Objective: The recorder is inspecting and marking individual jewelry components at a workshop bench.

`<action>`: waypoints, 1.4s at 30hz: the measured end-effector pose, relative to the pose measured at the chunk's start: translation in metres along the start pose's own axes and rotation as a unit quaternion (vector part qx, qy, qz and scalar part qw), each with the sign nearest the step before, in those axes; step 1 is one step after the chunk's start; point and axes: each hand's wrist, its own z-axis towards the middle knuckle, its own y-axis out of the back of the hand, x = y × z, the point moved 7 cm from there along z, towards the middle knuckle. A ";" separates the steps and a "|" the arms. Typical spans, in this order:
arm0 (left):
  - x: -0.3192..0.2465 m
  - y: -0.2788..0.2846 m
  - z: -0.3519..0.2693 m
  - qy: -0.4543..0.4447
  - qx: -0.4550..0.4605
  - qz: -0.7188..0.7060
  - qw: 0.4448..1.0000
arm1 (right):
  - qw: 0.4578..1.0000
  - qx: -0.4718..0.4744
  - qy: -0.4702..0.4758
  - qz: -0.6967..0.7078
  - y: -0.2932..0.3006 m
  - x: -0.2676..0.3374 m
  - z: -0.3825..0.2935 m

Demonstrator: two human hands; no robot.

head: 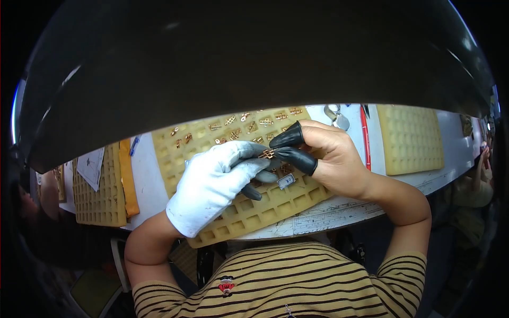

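A small gold-coloured openwork metal piece (267,154) is pinched between the fingertips of my left hand (218,175), which wears a white glove with grey fingertips. My right hand (334,159) has black rubber cots on thumb and forefinger, and their tips touch the right end of the same piece. Both hands are above a yellow tray (254,222) of square pockets. Similar gold-coloured pieces (235,134) lie in many of its upper pockets. A small label (286,181) with writing rests on the tray below the held piece. The left hand hides part of the tray.
To the right are a red pen-like tool (366,139), a round metal container (340,121) and another yellow tray (411,143). Another pocketed tray (97,206), a paper (92,167) and a blue pen (135,146) are at left. People are at both sides. A dark surface covers the upper view.
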 end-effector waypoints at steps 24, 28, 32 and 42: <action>-0.003 0.005 0.001 -0.004 -0.008 0.095 0.995 | 0.999 -0.016 0.017 -0.034 0.001 0.005 0.000; -0.005 0.004 0.001 0.017 0.004 0.076 0.997 | 1.000 -0.011 0.007 -0.017 0.001 0.006 0.001; -0.003 0.000 -0.001 0.036 0.021 0.001 0.999 | 1.000 -0.011 0.014 -0.011 0.001 0.006 0.000; -0.001 0.000 0.001 0.051 0.061 -0.019 0.997 | 0.995 0.002 -0.013 0.103 -0.002 0.002 0.001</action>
